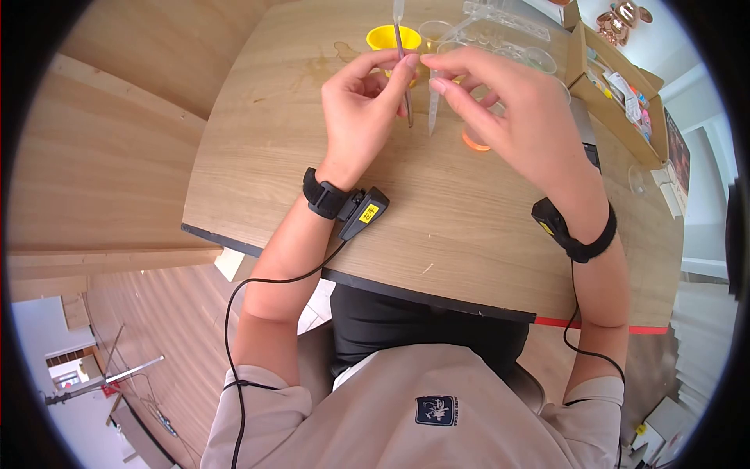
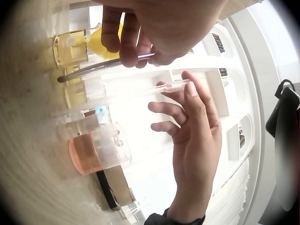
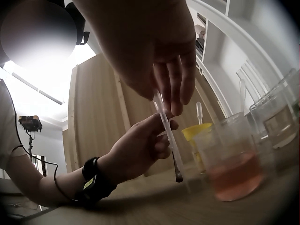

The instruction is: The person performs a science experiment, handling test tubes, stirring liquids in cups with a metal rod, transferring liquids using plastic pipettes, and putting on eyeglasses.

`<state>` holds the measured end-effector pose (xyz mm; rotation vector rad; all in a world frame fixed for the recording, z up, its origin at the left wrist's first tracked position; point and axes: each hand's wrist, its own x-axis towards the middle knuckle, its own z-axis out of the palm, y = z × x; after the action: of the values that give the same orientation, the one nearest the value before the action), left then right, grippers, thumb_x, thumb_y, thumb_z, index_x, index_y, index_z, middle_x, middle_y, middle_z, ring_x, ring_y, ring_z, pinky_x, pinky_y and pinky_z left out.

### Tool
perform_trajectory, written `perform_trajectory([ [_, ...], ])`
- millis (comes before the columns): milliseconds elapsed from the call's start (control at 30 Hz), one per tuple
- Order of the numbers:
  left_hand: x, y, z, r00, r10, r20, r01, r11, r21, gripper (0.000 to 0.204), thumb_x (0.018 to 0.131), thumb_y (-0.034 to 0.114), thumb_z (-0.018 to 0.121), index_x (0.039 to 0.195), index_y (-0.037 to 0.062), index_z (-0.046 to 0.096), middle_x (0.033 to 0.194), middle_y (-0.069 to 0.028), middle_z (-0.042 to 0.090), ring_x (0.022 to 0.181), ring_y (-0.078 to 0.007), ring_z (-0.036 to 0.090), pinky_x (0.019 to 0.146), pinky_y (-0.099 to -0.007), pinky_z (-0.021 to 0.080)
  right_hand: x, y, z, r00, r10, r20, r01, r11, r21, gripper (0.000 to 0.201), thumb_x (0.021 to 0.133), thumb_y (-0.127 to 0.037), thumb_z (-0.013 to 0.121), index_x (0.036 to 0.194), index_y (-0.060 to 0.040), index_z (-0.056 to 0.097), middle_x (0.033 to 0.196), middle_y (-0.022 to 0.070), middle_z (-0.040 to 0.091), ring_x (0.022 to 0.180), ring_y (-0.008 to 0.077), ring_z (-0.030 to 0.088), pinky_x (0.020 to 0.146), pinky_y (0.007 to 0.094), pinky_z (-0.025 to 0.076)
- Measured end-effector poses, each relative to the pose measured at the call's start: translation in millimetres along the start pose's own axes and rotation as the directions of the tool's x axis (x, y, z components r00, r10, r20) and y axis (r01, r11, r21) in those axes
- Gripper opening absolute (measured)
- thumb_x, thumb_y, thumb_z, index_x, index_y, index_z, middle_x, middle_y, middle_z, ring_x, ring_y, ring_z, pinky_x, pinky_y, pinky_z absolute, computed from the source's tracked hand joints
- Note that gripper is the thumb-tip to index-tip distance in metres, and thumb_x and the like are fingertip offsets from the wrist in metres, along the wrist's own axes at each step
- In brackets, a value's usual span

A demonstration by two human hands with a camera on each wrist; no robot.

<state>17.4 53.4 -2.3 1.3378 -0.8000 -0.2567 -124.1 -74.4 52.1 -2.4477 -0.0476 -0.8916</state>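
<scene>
Between its thumb and fingers, my left hand (image 1: 359, 102) pinches a slim grey rod (image 2: 101, 67) with a dark rounded end slanting down over the table. My right hand (image 1: 519, 105) pinches a clear plastic dropper (image 1: 433, 109) near its upper end, its narrow tip pointing down beside the rod. The fingertips of both hands are close together in the head view. Past the right fingers stands a clear beaker of orange liquid (image 3: 234, 176), mostly covered by that hand in the head view. Behind the left fingers is a yellow funnel (image 1: 391, 36), with another dropper (image 3: 199, 112) upright in it.
Clear beakers and a clear test tube rack (image 1: 516, 22) stand at the back of the wooden table (image 1: 437, 227). An open cardboard box (image 1: 656, 129) with small bottles and packets sits at the back right. Wet marks (image 1: 344, 53) show left of the funnel.
</scene>
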Motion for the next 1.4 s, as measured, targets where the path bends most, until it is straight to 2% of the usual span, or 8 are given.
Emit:
perform_trajectory([
  [133, 1, -1, 3, 0.999, -0.003, -0.038, 0.002, 0.999, -0.043, 0.023, 0.094, 0.014, 0.073, 0.108, -0.0039, 0.071, 0.080, -0.0102, 0.073, 0.054, -0.0040, 0.056, 0.047, -0.0196, 0.041, 0, 8, -2, 0.995, -0.081, -0.050, 0.078, 0.995, -0.069, 0.017, 0.093, -0.017, 0.068, 0.109, -0.0126, 0.071, 0.089, 0.0043, 0.072, 0.074, 0.0212, 0.070, 0.064, 0.0325, 0.052],
  [200, 1, -1, 3, 0.999, -0.001, -0.036, -0.001, 0.999, -0.038, 0.023, 0.094, 0.014, 0.073, 0.108, -0.0040, 0.071, 0.080, -0.0104, 0.073, 0.054, -0.0039, 0.056, 0.047, -0.0196, 0.041, 1, 10, -3, 0.994, 0.063, -0.086, -0.063, 0.998, 0.002, 0.016, 0.094, -0.019, 0.068, 0.108, -0.0116, 0.071, 0.091, 0.0053, 0.072, 0.073, 0.0219, 0.070, 0.063, 0.0325, 0.052],
  [400, 0, 1, 1, 1.000, -0.013, -0.015, 0.013, 1.000, 0.004, 0.023, 0.096, 0.015, 0.071, 0.110, -0.0034, 0.070, 0.088, -0.0088, 0.074, 0.057, -0.0050, 0.057, 0.050, -0.0201, 0.044, 1, 12, -6, 0.992, 0.109, -0.067, -0.109, 0.994, -0.008, 0.017, 0.094, -0.020, 0.068, 0.108, -0.0122, 0.072, 0.092, 0.0061, 0.071, 0.074, 0.0235, 0.069, 0.063, 0.0328, 0.052],
  [500, -1, 3, 3, 0.999, -0.017, -0.029, 0.016, 1.000, -0.018, 0.022, 0.096, 0.014, 0.072, 0.109, -0.0040, 0.070, 0.086, -0.0089, 0.074, 0.056, -0.0047, 0.056, 0.049, -0.0198, 0.043, 2, 15, -7, 0.997, -0.049, -0.060, 0.045, 0.996, -0.075, 0.017, 0.093, -0.020, 0.068, 0.107, -0.0119, 0.072, 0.089, 0.0067, 0.071, 0.074, 0.0245, 0.069, 0.062, 0.0340, 0.052],
  [833, 0, -1, 3, 1.000, -0.001, -0.007, 0.001, 0.998, -0.062, 0.022, 0.097, 0.010, 0.069, 0.113, -0.0047, 0.069, 0.093, -0.0099, 0.075, 0.058, -0.0042, 0.057, 0.052, -0.0199, 0.047, 1, 13, -5, 0.997, -0.010, -0.079, 0.004, 0.997, -0.072, 0.017, 0.092, -0.019, 0.067, 0.106, -0.0109, 0.071, 0.087, 0.0057, 0.070, 0.071, 0.0250, 0.067, 0.062, 0.0362, 0.052],
  [900, -1, 0, 3, 1.000, 0.003, -0.004, -0.003, 0.998, -0.061, 0.022, 0.097, 0.010, 0.069, 0.114, -0.0046, 0.069, 0.093, -0.0098, 0.076, 0.058, -0.0041, 0.057, 0.052, -0.0200, 0.048, 1, 13, -5, 1.000, -0.019, -0.018, 0.016, 0.992, -0.126, 0.024, 0.092, -0.015, 0.072, 0.115, -0.0108, 0.072, 0.101, 0.0063, 0.073, 0.070, 0.0180, 0.071, 0.060, 0.0282, 0.056],
  [1133, -2, 0, 2, 0.999, 0.026, 0.020, -0.024, 0.998, -0.058, 0.020, 0.096, 0.007, 0.069, 0.114, -0.0029, 0.069, 0.093, -0.0092, 0.076, 0.060, -0.0046, 0.059, 0.054, -0.0202, 0.049, 0, 12, -5, 0.999, -0.054, 0.000, 0.053, 0.983, -0.178, 0.027, 0.091, -0.015, 0.072, 0.118, -0.0116, 0.071, 0.103, 0.0051, 0.071, 0.070, 0.0188, 0.070, 0.060, 0.0285, 0.056],
  [1400, -3, -2, 2, 0.999, 0.031, 0.029, -0.029, 0.998, -0.050, 0.021, 0.095, 0.006, 0.070, 0.114, -0.0026, 0.069, 0.092, -0.0096, 0.076, 0.060, -0.0053, 0.061, 0.055, -0.0204, 0.050, -1, 13, 2, 0.994, -0.065, -0.088, 0.052, 0.989, -0.141, 0.019, 0.092, -0.019, 0.067, 0.109, -0.0099, 0.066, 0.088, 0.0040, 0.069, 0.071, 0.0250, 0.068, 0.060, 0.0365, 0.051],
])
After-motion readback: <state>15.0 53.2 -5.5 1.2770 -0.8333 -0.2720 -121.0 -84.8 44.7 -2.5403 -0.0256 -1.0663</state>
